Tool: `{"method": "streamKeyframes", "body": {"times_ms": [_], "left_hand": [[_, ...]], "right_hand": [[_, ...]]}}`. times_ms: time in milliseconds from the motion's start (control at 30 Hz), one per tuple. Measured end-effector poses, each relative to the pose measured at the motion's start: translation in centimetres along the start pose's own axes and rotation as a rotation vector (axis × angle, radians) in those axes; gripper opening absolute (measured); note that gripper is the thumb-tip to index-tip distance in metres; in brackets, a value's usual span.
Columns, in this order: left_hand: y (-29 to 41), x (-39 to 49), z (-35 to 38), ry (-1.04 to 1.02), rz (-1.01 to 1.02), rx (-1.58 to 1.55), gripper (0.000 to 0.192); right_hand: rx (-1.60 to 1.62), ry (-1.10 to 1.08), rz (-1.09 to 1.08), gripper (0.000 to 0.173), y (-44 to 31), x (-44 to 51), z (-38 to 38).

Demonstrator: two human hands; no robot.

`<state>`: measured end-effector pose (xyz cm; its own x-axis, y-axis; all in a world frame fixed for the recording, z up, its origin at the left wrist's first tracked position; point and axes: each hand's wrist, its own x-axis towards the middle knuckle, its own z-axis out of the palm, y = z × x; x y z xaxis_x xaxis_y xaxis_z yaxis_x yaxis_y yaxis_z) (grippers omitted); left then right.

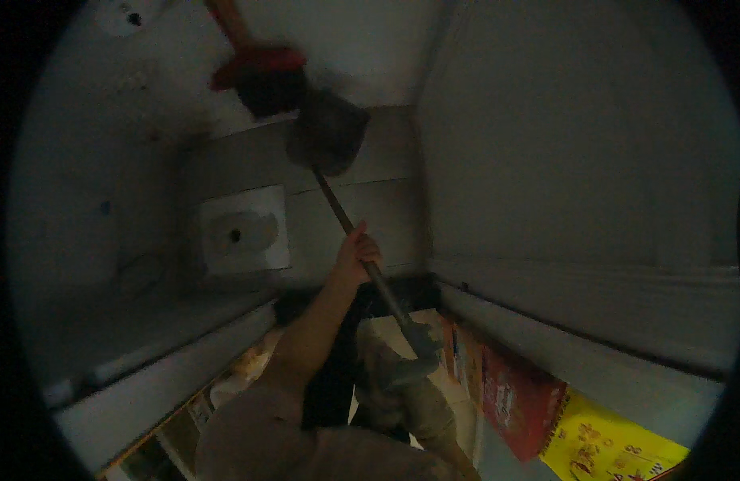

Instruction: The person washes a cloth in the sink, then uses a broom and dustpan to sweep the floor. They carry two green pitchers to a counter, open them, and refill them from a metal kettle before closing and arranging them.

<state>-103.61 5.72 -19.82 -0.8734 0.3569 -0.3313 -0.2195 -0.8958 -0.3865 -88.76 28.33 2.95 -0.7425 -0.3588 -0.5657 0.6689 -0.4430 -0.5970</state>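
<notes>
My left hand [359, 255] is wrapped around the pole of a long-handled shovel or dustpan [329, 135]. Its dark, squarish head is over the floor tiles, close by the black bristles of a red-headed broom [265, 66]; whether they touch is unclear. The broom's orange handle runs out of the picture at the top. At the pole's lower end, a grey grip shape [421, 349] lies beside blurred beige cloth or a glove. My right arm comes in there, but I cannot make out the hand. Dim light and blur hide detail.
A white squat toilet pan [244, 231] is set into the tiled floor [358, 204] at left. Pale walls [556, 150] stand close on both sides. Behind the doorway, a red packet [517, 403] and a yellow printed sheet [610, 439] bearing writing are at lower right.
</notes>
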Motion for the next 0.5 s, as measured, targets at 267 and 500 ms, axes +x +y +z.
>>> {"method": "streamKeyframes", "body": {"times_ms": [267,500], "left_hand": [[-9.9,-6.4,9.4,-0.209,0.041,-0.32,0.033],[-6.1,-2.1,11.8,-0.264,0.173,0.123,0.02]], "right_hand": [[-1.04,0.087,-0.596,0.025,-14.3,-3.5,12.5],[-1.817,0.092,-0.899,0.025,-21.8,-1.6,21.3]]}}
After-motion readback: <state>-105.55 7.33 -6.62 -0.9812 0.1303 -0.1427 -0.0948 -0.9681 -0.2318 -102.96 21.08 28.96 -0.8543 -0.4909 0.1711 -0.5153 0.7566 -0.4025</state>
